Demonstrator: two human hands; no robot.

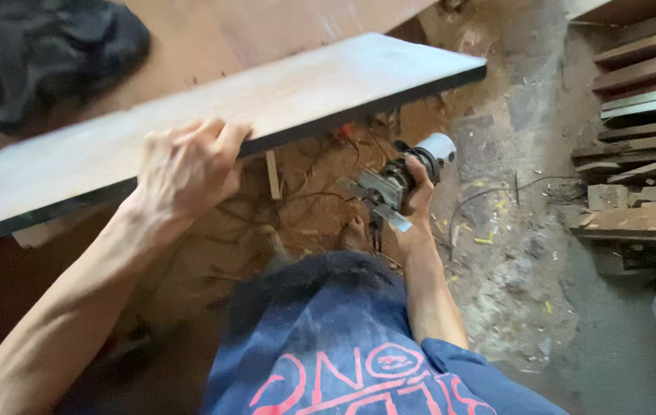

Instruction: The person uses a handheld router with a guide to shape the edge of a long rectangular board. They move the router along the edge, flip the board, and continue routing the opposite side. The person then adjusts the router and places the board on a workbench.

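Observation:
A long wooden board (289, 92) with a dark edge slants across the view from lower left to upper right. My left hand (189, 165) grips its near edge, fingers curled over the top face. Lower down, to the right of the board, my right hand (418, 201) holds a small power trimmer (403, 175) with a white cap and a metal base plate. The tool hangs below the board, apart from it. A dark cable trails from it over the floor.
Sawdust, wood curls and scraps cover the floor (512, 253). A stack of dark planks (643, 84) lies at the right. A dark cloth bundle (43, 54) rests on a large wooden sheet at the upper left. My blue shirt fills the bottom middle.

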